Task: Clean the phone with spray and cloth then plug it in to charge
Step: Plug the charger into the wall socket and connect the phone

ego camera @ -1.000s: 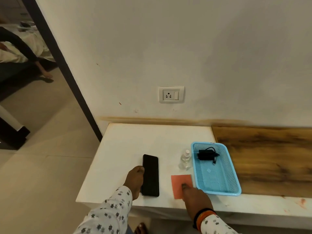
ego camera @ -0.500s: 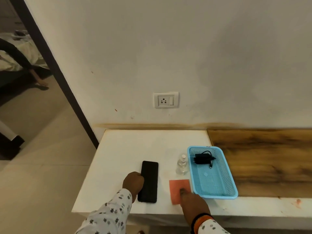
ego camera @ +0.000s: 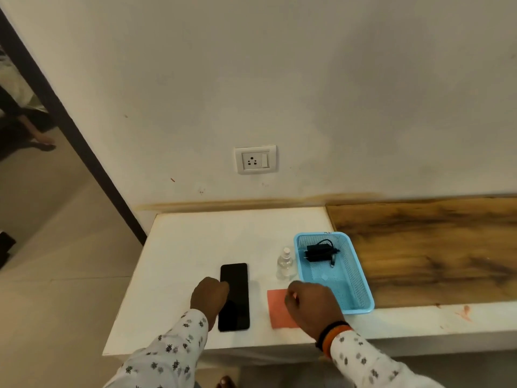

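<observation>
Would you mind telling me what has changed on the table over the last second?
The right hand has lifted its flat fingers off the red cloth and curled above its far edge. The left hand stays at the phone. The spray bottle, blue basket and charger have not moved.

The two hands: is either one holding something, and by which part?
Nothing is lifted. Left hand rests at the phone's left edge; right hand lies on the cloth. Grip cannot be told.

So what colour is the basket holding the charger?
Light blue basket, clearest in the head view.
</observation>
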Available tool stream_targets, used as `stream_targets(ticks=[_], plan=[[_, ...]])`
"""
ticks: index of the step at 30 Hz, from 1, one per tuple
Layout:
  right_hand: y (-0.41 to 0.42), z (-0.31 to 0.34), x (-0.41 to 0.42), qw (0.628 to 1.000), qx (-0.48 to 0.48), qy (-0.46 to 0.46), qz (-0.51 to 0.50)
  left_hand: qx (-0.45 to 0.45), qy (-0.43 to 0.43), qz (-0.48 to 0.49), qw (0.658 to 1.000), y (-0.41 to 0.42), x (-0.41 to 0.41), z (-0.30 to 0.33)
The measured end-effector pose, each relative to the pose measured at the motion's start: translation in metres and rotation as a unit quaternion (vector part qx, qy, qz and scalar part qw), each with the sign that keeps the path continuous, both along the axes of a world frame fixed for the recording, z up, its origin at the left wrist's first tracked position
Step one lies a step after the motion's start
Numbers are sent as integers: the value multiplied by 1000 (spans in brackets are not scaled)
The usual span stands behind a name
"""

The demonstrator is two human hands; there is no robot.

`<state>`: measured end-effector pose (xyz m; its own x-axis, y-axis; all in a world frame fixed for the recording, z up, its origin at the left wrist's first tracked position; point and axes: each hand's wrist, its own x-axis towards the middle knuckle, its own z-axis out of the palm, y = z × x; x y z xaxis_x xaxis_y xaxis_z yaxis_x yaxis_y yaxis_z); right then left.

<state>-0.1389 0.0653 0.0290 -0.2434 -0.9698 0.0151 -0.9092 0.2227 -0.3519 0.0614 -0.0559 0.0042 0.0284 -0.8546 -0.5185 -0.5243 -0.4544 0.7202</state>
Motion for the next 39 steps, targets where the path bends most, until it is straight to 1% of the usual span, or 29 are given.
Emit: stream_targets(ticks=[1, 2, 3, 5, 7, 9, 11, 13, 15, 18, 20, 23, 26, 29, 34, 39], plan=[[-5, 6, -12, 998, -29, -17, -45, -69, -26, -5, 997, 3, -5, 6], [-10, 11, -24, 994, -55, -39, -91, -141, -33, -7, 989, 7, -11, 15], [-15, 14, -37, 987, -75, -63, -129, -200, -20, -10, 979, 11, -20, 25], [-25, 18, -61, 977, -76, -93, -174, -278, 35, -33, 959, 17, -44, 47], [-36, 17, -81, 981, -38, -79, -174, -336, 86, -66, 936, 21, -73, 68], [-46, 17, -96, 986, 2, -67, -150, -381, 136, -103, 909, 24, -105, 87], [-56, 16, -105, 989, 39, -66, -130, -371, 172, -135, 903, 24, -137, 101], [-64, 15, -110, 989, 65, -66, -116, -315, 169, -170, 918, 20, -167, 109], [-71, 13, -111, 989, 84, -69, -104, -246, 111, -234, 934, 14, -192, 110], [-76, 7, -117, 988, 127, -46, -78, -150, -2, -334, 931, 11, -215, 103], [-77, 3, -122, 987, 130, -59, -78, -111, -42, -356, 927, 11, -224, 94], [-75, -3, -130, 987, 128, -63, -72, -60, -63, -361, 928, 12, -236, 81], [-71, -8, -135, 990, 119, -48, -62, -60, -96, -384, 916, 11, -245, 72], [-71, -12, -140, 991, 115, -35, -53, -89, -162, -425, 886, 9, -248, 67], [-74, -15, -143, 991, 123, -17, -54, -134, -243, -467, 839, 6, -253, 58], [-75, -18, -144, 989, 129, -30, -64, -166, -259, -455, 836, 12, -257, 47]])
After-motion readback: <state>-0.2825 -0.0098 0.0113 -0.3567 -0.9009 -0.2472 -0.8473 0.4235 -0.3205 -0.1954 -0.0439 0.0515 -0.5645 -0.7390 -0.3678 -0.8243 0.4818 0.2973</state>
